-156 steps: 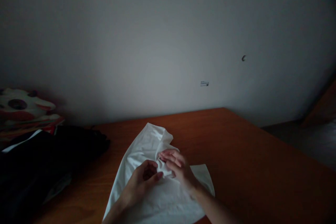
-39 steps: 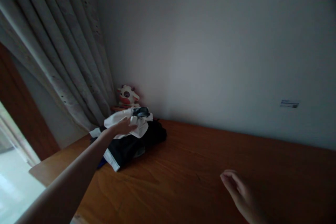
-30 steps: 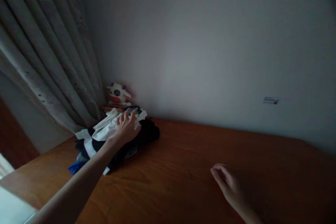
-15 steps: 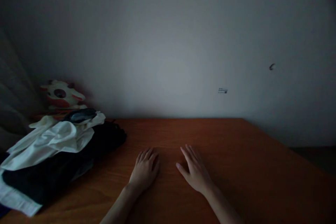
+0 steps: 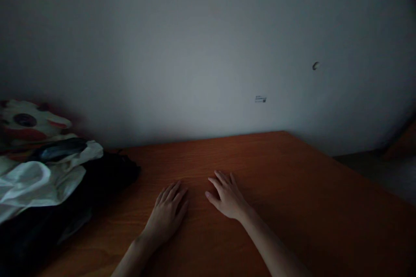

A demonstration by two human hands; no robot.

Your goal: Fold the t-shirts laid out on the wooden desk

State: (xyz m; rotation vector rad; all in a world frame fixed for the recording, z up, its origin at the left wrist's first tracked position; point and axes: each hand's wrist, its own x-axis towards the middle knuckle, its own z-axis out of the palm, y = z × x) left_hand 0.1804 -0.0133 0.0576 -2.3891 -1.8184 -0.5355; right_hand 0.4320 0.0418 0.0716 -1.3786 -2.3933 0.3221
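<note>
My left hand [image 5: 167,210] lies palm down on the brown wooden table [image 5: 292,225], fingers stretched forward and holding nothing. To its right, my right hand [image 5: 227,197] rests over the same tabletop with its fingers spread and the thumb held apart. A gap of bare wood separates the two hands. Nearest to my left hand is a heap of clothes, with a black garment [image 5: 110,177] at its edge and a white garment [image 5: 35,184] on top. Neither hand touches the heap.
A cow-like plush toy [image 5: 32,121] with red patches sits behind the clothes at the far left. The pale wall [image 5: 195,60] rises along the table's back edge and bears a small printed label [image 5: 260,99] and a small round mark [image 5: 316,66].
The view has turned to the right, so the clothes and toy sit further left. My right hand's fingers have shifted slightly; both hands stay low over the table.
</note>
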